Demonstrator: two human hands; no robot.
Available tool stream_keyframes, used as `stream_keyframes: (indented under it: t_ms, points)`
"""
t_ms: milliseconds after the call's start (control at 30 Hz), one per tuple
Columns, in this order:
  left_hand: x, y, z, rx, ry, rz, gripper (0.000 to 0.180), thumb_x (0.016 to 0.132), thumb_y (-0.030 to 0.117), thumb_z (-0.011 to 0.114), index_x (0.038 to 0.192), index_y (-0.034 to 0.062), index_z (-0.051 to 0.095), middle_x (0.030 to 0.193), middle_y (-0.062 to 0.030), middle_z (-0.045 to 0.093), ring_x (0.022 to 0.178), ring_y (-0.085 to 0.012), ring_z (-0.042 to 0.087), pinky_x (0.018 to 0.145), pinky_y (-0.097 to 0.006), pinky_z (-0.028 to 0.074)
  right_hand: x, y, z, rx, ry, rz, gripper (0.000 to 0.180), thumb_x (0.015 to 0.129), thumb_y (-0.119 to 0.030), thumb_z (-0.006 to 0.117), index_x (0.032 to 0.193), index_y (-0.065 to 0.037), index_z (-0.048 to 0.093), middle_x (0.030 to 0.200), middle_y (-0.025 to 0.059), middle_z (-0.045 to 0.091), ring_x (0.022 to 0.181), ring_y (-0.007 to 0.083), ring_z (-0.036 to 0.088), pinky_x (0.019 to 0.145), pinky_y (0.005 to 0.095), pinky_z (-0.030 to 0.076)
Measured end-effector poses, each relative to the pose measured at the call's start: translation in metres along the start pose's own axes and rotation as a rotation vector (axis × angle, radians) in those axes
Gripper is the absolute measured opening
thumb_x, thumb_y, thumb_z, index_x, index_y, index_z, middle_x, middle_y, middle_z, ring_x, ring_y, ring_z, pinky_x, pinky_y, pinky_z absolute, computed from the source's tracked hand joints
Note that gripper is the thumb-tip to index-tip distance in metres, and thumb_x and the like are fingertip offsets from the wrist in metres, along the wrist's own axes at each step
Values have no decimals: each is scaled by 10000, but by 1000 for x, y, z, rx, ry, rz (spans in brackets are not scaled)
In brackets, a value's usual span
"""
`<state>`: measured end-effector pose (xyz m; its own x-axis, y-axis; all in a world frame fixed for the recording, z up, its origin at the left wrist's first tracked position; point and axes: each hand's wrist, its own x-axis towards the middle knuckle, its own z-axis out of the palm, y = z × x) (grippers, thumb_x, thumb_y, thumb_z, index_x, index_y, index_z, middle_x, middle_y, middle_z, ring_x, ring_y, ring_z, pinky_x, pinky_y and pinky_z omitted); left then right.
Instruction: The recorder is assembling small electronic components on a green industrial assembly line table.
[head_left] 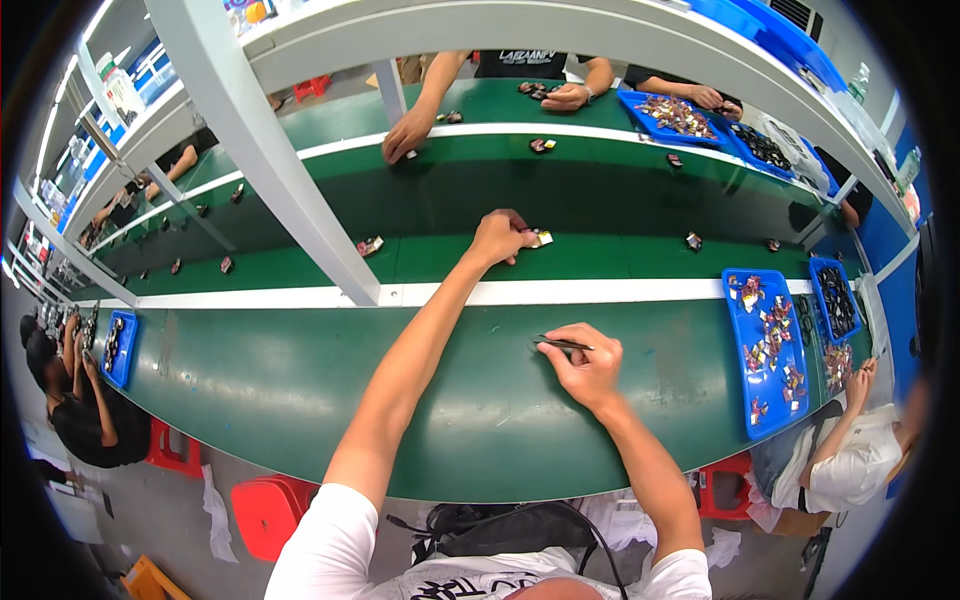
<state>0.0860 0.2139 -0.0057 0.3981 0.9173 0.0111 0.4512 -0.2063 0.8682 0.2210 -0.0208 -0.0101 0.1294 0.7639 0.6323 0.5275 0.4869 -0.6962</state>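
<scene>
left hand (497, 238) pinching part (541, 238) on belt (600, 200) | right hand (590, 365) gripping tweezers (562, 344) | risk: far reach, fingertip pinch, part may slip

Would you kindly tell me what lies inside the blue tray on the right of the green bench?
The blue tray holds a loose scatter of small multicoloured parts, with bare blue floor between them. Whatever lies beneath each part is covered, and the parts are too small to identify.
</scene>
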Motion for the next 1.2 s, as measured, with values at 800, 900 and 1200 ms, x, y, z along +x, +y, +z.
stream_keyframes:
  t_ms: [800, 900, 1200]
  points:
    - [-228, 21, 10, -437, 60, -135, 217, 984, 57, 641, 1133, -99, 655, 794, -92, 694, 558, -96, 620, 431, -231, 461, -6, -8, -4, 575, -41, 489, 125, 826, 25, 806, 905, 26, 709, 737, -23, 639, 533, -28, 386, 469, 168, 279]
    - [-237, 27, 11, -454, 93, -84, 211, 983, 50, 641, 1133, -98, 655, 798, -100, 703, 586, -107, 649, 456, -231, 494, -7, -17, -3, 575, -76, 477, 120, 823, 26, 807, 898, 23, 714, 750, -14, 664, 530, -27, 390, 468, 170, 280]
    - [-233, 10, 9, -432, 194, -9, 197, 978, 39, 644, 1124, -91, 659, 818, -117, 724, 617, -117, 681, 478, -231, 522, -15, -27, 0, 402, -141, 356, 141, 790, 30, 820, 898, -3, 736, 768, 11, 714, 494, -16, 382, 449, 187, 269]
